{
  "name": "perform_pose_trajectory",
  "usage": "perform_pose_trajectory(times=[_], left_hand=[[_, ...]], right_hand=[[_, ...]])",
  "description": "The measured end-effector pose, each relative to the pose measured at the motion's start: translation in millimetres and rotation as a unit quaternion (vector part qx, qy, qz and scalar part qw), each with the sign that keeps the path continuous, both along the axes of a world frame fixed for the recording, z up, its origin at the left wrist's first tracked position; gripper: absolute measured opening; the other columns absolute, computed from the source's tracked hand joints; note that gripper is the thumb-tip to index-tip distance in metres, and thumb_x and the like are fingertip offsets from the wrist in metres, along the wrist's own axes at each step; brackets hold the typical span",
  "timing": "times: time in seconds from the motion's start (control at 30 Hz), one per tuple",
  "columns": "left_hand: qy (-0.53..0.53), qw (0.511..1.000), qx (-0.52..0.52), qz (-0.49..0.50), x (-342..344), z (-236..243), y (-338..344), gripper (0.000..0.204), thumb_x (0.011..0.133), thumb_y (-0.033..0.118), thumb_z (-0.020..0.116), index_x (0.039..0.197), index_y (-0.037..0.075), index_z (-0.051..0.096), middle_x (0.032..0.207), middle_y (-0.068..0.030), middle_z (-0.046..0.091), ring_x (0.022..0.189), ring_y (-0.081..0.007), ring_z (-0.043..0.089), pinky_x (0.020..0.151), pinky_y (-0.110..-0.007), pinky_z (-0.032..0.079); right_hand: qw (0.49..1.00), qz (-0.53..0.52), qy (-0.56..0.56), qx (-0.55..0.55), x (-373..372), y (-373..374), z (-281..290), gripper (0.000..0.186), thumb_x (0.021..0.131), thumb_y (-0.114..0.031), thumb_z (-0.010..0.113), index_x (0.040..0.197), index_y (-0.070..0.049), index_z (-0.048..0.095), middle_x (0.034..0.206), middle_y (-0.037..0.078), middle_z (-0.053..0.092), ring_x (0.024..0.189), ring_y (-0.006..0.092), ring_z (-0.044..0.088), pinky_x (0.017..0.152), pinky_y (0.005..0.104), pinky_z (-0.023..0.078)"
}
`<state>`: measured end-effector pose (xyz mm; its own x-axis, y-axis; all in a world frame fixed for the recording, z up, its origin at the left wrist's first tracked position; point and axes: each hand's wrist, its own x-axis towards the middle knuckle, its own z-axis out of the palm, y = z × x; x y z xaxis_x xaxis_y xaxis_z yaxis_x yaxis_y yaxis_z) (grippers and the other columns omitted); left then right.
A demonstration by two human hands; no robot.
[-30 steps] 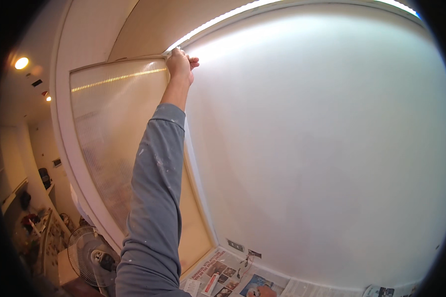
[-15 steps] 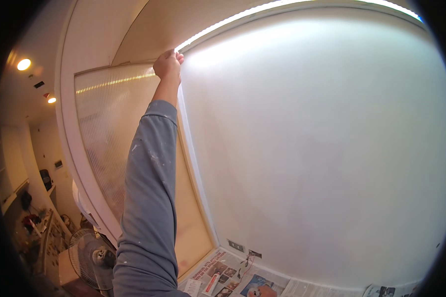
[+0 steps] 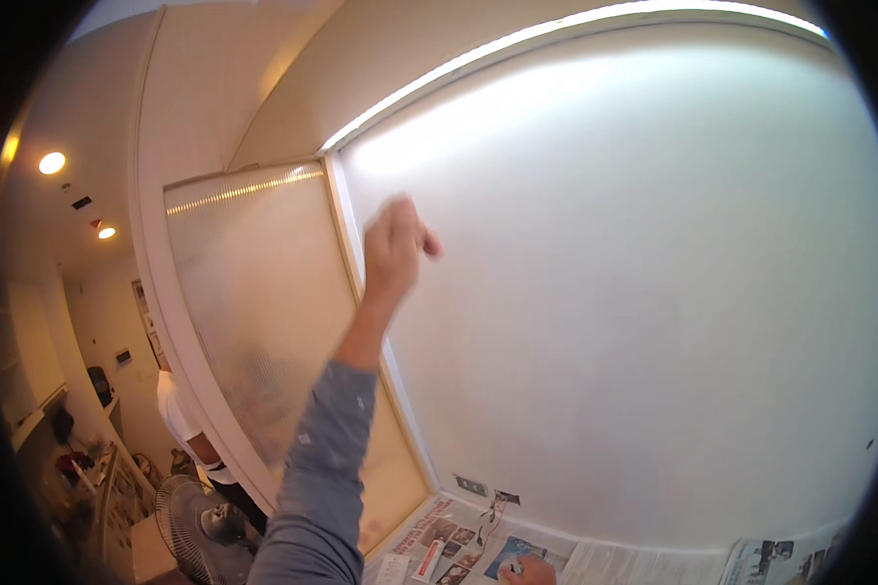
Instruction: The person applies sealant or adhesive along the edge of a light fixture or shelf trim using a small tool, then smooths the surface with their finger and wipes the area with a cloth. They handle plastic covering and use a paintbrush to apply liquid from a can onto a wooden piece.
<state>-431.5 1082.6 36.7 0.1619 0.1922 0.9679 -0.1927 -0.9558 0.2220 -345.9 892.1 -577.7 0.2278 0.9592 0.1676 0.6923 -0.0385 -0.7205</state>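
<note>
Drawn down from the left end of the light strip [image 3: 556, 23], the left hand [image 3: 395, 249] hangs below that end, before the white wall [image 3: 605, 292]. Its fingers curl together, blurred, with nothing visible in them. What looks like the right hand [image 3: 532, 571] shows far below the strip; whether it grips anything, I cannot tell. The strip itself runs along the wall's top, lit along its visible length and untouched, so that part looks done. Below its left end stands the ribbed panel [image 3: 263, 322]. Far beneath the strip, bare wires [image 3: 488, 517] show above spread newspaper [image 3: 610, 565], and seem unfinished; what else remains cannot be told. Farther off, lower left of the strip, is a fan [image 3: 205, 526].
</note>
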Motion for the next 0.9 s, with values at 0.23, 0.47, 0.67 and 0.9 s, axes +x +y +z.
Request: perform_pose_trajectory(times=[0.23, 0.47, 0.67, 0.9], left_hand=[[0.097, 0.976, -0.158, -0.111, -40.2, -198.3, -73.7, 0.012, 0.100, 0.004, 0.056, 0.104, -0.005, 0.062, 0.095, -0.0100, 0.069, 0.087, -0.0173, 0.068, 0.081, -0.031, 0.057], [0.152, 0.940, -0.303, -0.042, -75.1, -308.9, -123.5, 0.011, 0.095, 0.007, 0.065, 0.097, -0.003, 0.070, 0.091, -0.0097, 0.073, 0.083, -0.0148, 0.068, 0.076, -0.029, 0.056], [0.284, 0.942, -0.006, 0.177, -51.2, -356.0, -200.2, 0.027, 0.088, 0.006, 0.060, 0.114, 0.001, 0.065, 0.103, -0.0198, 0.068, 0.087, -0.0330, 0.069, 0.075, -0.040, 0.055], [0.468, 0.863, -0.177, 0.067, -90.2, -383.4, -222.5, 0.064, 0.094, 0.021, 0.051, 0.152, 0.002, 0.033, 0.158, -0.0216, 0.031, 0.144, -0.0367, 0.033, 0.117, -0.044, 0.028]], right_hand=[[0.985, -0.051, 0.166, -0.014, 33.1, 47.9, -32.1, 0.062, 0.086, -0.056, 0.064, 0.110, 0.000, 0.066, 0.104, 0.028, 0.068, 0.102, 0.0466, 0.063, 0.089, 0.0477, 0.051], [0.899, -0.039, 0.371, 0.230, 31.3, -1.1, 126.7, 0.043, 0.096, -0.035, 0.063, 0.121, 0.000, 0.062, 0.104, 0.007, 0.066, 0.094, 0.0149, 0.057, 0.085, 0.0319, 0.048], [0.846, -0.069, 0.385, 0.361, 2.8, -52.2, 194.9, 0.048, 0.096, -0.033, 0.064, 0.128, 0.002, 0.057, 0.119, 0.014, 0.064, 0.111, 0.0235, 0.059, 0.097, 0.0342, 0.045], [0.937, -0.125, 0.230, 0.231, -51.8, -96.6, 136.3, 0.078, 0.086, -0.048, 0.071, 0.138, 0.005, 0.048, 0.142, 0.028, 0.049, 0.133, 0.0371, 0.047, 0.111, 0.0426, 0.038]])
